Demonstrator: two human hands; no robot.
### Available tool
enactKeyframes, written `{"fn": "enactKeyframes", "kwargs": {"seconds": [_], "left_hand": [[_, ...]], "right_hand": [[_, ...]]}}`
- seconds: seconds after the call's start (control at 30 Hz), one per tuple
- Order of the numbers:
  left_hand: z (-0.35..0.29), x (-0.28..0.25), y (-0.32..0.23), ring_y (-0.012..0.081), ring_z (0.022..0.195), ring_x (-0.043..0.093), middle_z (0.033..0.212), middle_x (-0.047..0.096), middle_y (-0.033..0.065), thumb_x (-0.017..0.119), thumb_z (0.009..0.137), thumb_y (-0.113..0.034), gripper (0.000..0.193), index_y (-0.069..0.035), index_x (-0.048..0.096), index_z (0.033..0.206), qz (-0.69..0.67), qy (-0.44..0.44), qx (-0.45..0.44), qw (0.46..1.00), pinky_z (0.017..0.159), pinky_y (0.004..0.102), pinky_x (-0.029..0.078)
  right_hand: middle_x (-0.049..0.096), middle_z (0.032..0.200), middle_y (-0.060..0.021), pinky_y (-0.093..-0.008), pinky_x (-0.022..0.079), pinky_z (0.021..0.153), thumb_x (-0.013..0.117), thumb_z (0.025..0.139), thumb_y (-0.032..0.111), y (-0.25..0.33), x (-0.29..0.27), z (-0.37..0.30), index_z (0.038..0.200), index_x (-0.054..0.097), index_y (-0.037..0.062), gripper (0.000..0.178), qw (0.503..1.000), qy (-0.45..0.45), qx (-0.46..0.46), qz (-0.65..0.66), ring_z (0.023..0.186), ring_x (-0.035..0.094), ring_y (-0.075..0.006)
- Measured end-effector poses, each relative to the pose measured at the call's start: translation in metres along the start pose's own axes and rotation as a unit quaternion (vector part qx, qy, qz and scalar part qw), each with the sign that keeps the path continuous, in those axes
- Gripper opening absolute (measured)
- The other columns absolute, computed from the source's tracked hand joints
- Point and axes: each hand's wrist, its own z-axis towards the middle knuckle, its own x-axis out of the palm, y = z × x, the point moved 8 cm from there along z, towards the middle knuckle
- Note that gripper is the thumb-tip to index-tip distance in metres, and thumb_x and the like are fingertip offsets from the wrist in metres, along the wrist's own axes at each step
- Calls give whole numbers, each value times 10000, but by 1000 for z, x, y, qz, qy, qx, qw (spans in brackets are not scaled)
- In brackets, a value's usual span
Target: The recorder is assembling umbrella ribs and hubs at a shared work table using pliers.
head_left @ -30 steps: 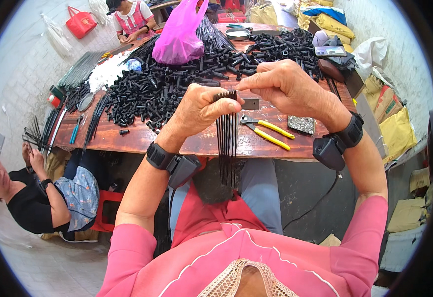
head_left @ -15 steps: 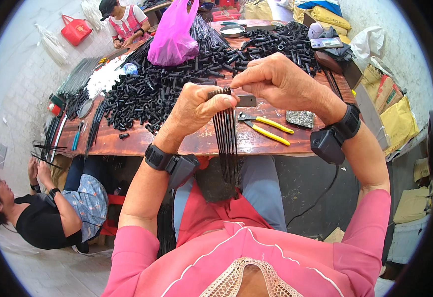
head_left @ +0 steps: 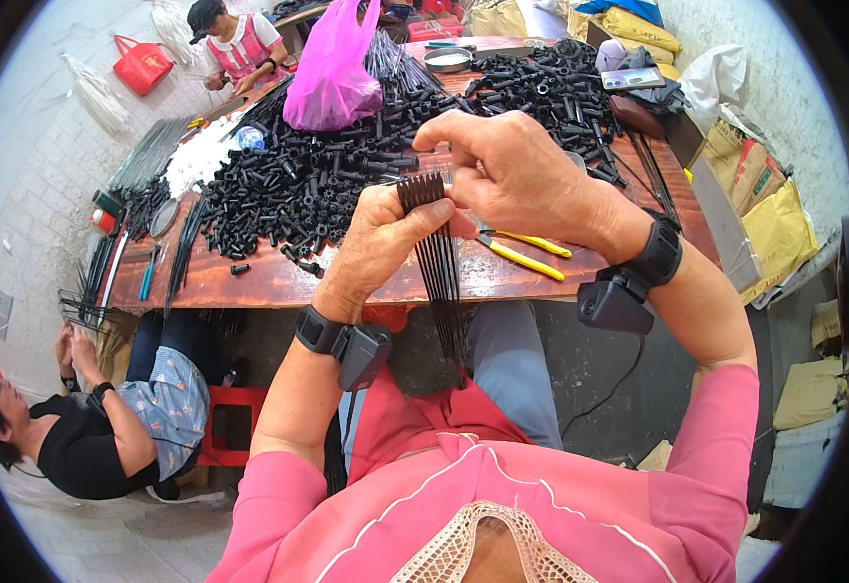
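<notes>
Pinching a bundle of thin black rods point(head_left: 436, 257) between thumb and fingers, the left hand point(head_left: 371, 228) has a closed grip over the middle of the near part of the tabletop point(head_left: 279, 282), the upper ends side by side in a flat row and the long ends hanging toward the lap. The right hand point(head_left: 517, 175) is curled just beside those upper ends, its index finger bent and raised; whether its grip is narrowed on anything, I cannot tell. Handling them well probably calls for light, even thumb pressure — too loose and a rod could slip down, too tight and the row could bunch or cross. Level tops would likely make each rod easier to single out, and a steady left wrist should limit swinging below. Yellow-handled pliers point(head_left: 526, 260) lie under the right hand, partly covered by it, so a low right wrist might knock them. On the far side, a heap of short black tubular pieces point(head_left: 298, 189) crowds the surface — with a purple plastic bag point(head_left: 332, 83) on it and a round metal dish point(head_left: 448, 58) farther off. One co-worker point(head_left: 94, 447) sits at left.
</notes>
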Motion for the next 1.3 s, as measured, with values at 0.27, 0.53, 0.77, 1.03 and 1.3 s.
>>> {"fn": "enactKeyframes", "kwargs": {"seconds": [0.27,0.53,0.77,1.03,1.3], "left_hand": [[-1,-4,4,191,883,687,924,707,129,560,965,-120,217,20,630,1115,-93,3,-18,996,809,307,551],[8,-6,-2,204,860,685,879,700,134,577,950,-106,172,30,630,1041,-159,33,20,987,781,326,561],[15,-1,0,228,983,650,1057,662,189,667,874,-168,414,51,550,1205,-163,86,-15,983,902,357,517],[-4,-49,101,270,1275,483,1364,512,169,581,890,-90,511,-4,456,1378,127,-94,46,986,1084,393,361],[-3,-3,130,365,1422,242,1519,263,210,664,843,-135,676,-83,371,1450,461,-26,57,885,1160,420,225]], "right_hand": [[654,720,-178,-420,520,662,642,753,152,7,-18,-6,1013,665,-7,306,994,-67,-75,-33,701,652,-336],[682,817,-184,-399,517,719,769,720,393,-55,96,-70,953,702,-9,470,932,319,157,66,778,666,-278],[659,761,-154,-412,505,674,755,750,298,-56,148,-59,851,664,3,325,924,198,163,283,751,659,-276],[638,718,-182,-452,506,689,730,755,239,-37,131,-51,816,637,-9,272,964,121,14,236,731,637,-386],[593,803,-103,-416,512,555,688,629,155,3,148,-78,755,607,48,184,973,185,-139,15,654,647,-254]]}}
